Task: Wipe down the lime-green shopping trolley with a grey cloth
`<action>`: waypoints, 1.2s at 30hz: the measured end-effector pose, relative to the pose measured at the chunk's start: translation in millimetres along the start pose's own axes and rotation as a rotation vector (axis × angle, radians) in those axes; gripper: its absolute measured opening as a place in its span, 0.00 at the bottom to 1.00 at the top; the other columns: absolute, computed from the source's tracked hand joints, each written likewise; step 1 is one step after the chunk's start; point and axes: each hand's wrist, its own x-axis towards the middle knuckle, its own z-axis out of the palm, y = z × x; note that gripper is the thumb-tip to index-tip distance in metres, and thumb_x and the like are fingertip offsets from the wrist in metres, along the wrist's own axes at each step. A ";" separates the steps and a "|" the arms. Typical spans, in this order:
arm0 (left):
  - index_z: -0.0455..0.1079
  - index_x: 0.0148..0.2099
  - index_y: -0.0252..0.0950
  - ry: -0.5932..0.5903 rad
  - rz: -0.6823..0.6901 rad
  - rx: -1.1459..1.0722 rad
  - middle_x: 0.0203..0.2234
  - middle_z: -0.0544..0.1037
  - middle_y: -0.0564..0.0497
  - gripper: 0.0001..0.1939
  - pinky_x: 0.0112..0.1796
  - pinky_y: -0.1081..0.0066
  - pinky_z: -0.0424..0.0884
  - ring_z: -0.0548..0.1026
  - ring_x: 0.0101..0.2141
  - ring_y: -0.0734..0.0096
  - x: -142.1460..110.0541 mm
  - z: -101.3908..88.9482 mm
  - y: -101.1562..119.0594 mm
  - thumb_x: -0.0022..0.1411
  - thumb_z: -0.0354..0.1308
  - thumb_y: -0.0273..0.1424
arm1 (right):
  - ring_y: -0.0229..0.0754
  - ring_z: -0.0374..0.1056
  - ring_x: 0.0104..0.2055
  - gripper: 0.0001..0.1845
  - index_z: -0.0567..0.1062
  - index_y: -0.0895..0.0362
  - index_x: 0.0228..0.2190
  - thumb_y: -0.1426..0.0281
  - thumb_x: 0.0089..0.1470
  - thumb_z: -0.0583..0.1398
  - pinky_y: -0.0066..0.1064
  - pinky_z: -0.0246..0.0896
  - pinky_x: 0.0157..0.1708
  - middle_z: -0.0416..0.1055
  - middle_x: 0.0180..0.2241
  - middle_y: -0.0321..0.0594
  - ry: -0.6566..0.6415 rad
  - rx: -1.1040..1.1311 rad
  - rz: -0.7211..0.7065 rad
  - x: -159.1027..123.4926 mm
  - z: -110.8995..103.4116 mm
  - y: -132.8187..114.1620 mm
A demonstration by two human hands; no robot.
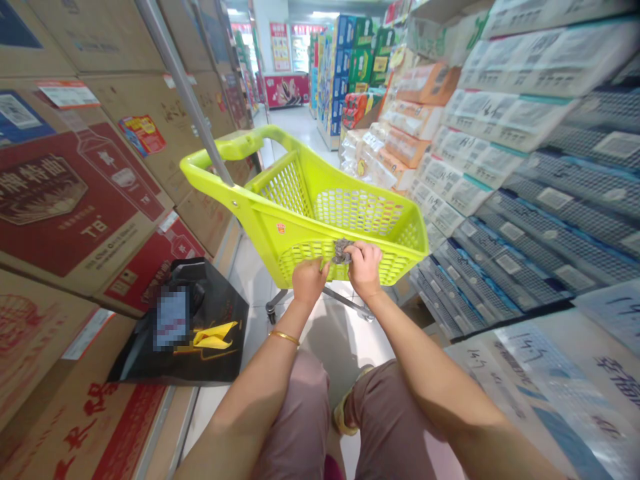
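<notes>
In the head view a lime-green plastic shopping cart (260, 207) with perforated sides stands in front of my knees. My right hand (365, 265) pinches a crumpled grey cloth or scrubber (342, 251) against the cart's near side wall. Just left of it, my left hand (309, 280) is closed at the same wall, close to the grey clump. What its curled fingers hold, if anything, is hidden. The inside of the basket shows no goods. A metal pole (187, 87) passes in front of the cart's handle.
On the left, a black bag (220, 300) with a yellow cloth (215, 335) on it leans by stacked cardboard boxes (40, 180). Tissue packs (480, 147) are piled along the right. A tiled aisle (320, 139) runs back to more shelves (343, 73).
</notes>
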 end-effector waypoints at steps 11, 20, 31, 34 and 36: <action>0.68 0.49 0.31 -0.016 0.094 -0.057 0.32 0.76 0.42 0.17 0.40 0.66 0.62 0.72 0.38 0.61 19.1 -4.4 35.0 0.64 0.46 0.34 | 0.47 0.55 0.44 0.18 0.72 0.55 0.37 0.79 0.47 0.49 0.38 0.51 0.44 0.63 0.40 0.46 0.071 -0.014 0.161 10.7 -17.4 8.8; 0.70 0.34 0.36 -0.091 -0.162 -0.119 0.26 0.75 0.48 0.09 0.33 0.71 0.61 0.72 0.33 0.66 31.0 3.0 55.0 0.60 0.50 0.33 | 0.45 0.55 0.42 0.16 0.72 0.56 0.35 0.80 0.46 0.51 0.36 0.52 0.43 0.64 0.38 0.44 0.102 0.075 0.151 8.8 -15.4 15.5; 0.69 0.29 0.34 -0.045 -0.219 -0.142 0.27 0.76 0.45 0.12 0.34 0.69 0.62 0.72 0.32 0.65 33.0 9.4 60.8 0.60 0.45 0.26 | 0.43 0.54 0.41 0.13 0.74 0.51 0.37 0.75 0.54 0.53 0.34 0.48 0.41 0.67 0.38 0.41 0.085 -0.101 -0.069 5.3 7.4 19.0; 0.68 0.30 0.34 -0.037 -0.141 -0.116 0.27 0.75 0.45 0.11 0.36 0.68 0.62 0.71 0.32 0.64 29.0 7.9 56.4 0.59 0.45 0.24 | 0.44 0.54 0.40 0.13 0.75 0.52 0.36 0.73 0.56 0.52 0.34 0.47 0.40 0.67 0.37 0.41 0.086 -0.130 -0.119 -9.2 18.1 20.7; 0.68 0.31 0.34 -0.038 -0.087 -0.077 0.28 0.75 0.44 0.10 0.37 0.67 0.62 0.71 0.34 0.64 26.6 6.0 52.6 0.59 0.45 0.24 | 0.44 0.54 0.41 0.14 0.75 0.52 0.35 0.74 0.57 0.51 0.34 0.47 0.40 0.67 0.37 0.42 0.072 -0.134 -0.114 -17.2 21.3 21.7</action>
